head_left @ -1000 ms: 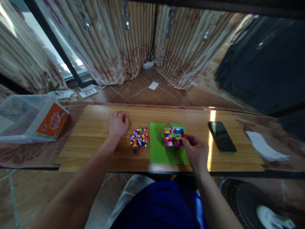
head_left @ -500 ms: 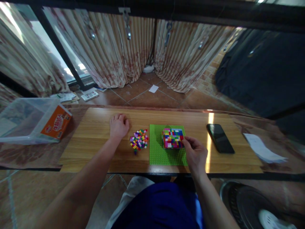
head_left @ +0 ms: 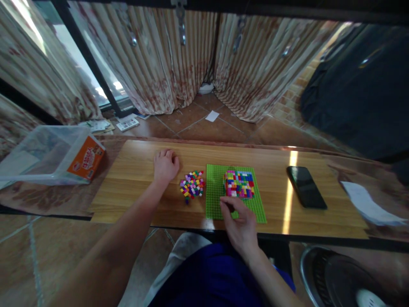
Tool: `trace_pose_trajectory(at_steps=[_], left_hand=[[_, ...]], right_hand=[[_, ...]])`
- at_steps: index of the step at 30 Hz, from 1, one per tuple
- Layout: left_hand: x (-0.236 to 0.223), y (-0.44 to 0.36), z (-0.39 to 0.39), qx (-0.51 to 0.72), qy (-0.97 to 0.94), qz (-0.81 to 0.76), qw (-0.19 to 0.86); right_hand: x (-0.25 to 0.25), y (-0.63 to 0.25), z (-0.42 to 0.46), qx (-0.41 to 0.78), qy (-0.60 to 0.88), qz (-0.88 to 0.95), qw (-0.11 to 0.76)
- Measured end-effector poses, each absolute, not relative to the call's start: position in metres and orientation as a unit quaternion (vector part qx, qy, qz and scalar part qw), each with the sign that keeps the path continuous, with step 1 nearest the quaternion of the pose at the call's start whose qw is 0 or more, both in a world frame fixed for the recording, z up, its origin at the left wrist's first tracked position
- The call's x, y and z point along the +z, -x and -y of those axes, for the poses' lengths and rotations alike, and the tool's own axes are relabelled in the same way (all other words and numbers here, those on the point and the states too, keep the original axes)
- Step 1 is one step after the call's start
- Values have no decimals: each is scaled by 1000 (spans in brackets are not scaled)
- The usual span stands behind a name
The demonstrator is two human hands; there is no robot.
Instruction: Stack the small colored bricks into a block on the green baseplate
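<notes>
My left hand (head_left: 166, 166) rests on the wooden board, its fingers loosely bent and apart from the thumb, holding nothing I can see. Just right of it lies a loose pile of small coloured bricks (head_left: 192, 185). A block of many coloured bricks (head_left: 239, 183) stands on the green baseplate (head_left: 214, 209). My right hand (head_left: 239, 224) hovers over the baseplate's front part, close to the block's near side. Its thumb and forefinger come together at the tips, and whether a brick is between them is too small to tell.
A black phone (head_left: 306, 187) lies right of the baseplate, with white paper (head_left: 372, 202) further right. At the left stands a clear plastic box (head_left: 51, 164) with an orange label. The wooden board (head_left: 128, 170) ends at a front edge near my lap.
My right hand has moved from the block's right side leftward and nearer to me, leaving the block. My left hand stays resting on the board. The view has shifted slightly.
</notes>
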State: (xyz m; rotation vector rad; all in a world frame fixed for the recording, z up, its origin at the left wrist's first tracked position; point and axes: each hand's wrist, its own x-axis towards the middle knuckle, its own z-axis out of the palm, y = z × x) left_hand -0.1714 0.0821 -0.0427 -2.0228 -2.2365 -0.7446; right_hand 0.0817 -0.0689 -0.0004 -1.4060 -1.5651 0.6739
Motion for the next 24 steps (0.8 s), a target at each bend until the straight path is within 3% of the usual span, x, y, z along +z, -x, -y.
trace_pose_trajectory(at_steps=[8, 17, 24], left_hand=[[-41, 170, -80, -238, 648, 724, 14], [-42, 170, -80, -236, 649, 723, 25], [-41, 170, -81, -236, 652, 720, 19]], right_hand=[[-21, -33, 66, 256, 481, 774, 321], [-23, 3, 55, 135, 576, 789, 167], [-20, 2, 54, 156, 575, 783, 179]])
